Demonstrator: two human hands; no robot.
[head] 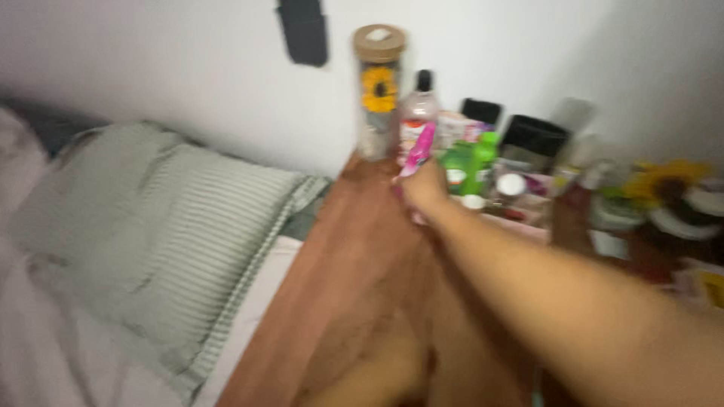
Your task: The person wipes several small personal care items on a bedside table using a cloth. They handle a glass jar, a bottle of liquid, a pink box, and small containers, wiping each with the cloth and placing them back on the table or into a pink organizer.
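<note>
My right hand [424, 190] reaches out over the wooden table [339, 264] and is closed around a slim pink bottle [419, 149], held upright near the table's far edge. Just behind it stand a tall clear jar with a cork lid and a sunflower inside [379, 83] and a clear bottle with a black cap [419, 102]. A blurred skin-coloured shape at the bottom edge appears to be my left hand [373, 377], low over the table; its fingers cannot be made out. The whole view is motion-blurred.
Green bottles [471, 162], black containers [532, 136], a small white-capped jar [510, 186] and a sunflower decoration [664, 181] crowd the table's back right. A striped green pillow [173, 226] lies on a bed to the left. A dark object [303, 30] hangs on the white wall.
</note>
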